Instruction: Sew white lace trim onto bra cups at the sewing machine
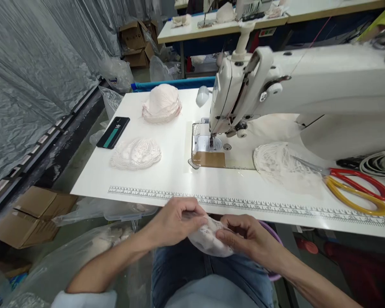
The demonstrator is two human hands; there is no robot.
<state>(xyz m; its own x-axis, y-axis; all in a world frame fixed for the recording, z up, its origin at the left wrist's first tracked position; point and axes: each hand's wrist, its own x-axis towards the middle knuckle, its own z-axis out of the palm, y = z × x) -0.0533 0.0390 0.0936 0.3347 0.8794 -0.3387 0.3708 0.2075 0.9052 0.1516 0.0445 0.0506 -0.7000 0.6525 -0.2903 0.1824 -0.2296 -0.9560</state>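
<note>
At the bottom centre of the frame, a seated person's left hand [176, 222] and right hand [247, 237] meet over their lap, just below the front edge of a white table [173, 175]. Both hands pinch a small pale lace piece [208, 241] between thumb and fingers, one at each end. On the table, left of centre, lies a flat stack of lace pieces [136, 154], with a domed stack [162, 103] behind it and a phone [113, 132] to its left. A white sewing machine [276, 90] fills the upper right. Red and yellow scissors [356, 190] rest at the right, touching another lace piece [282, 167].
</note>
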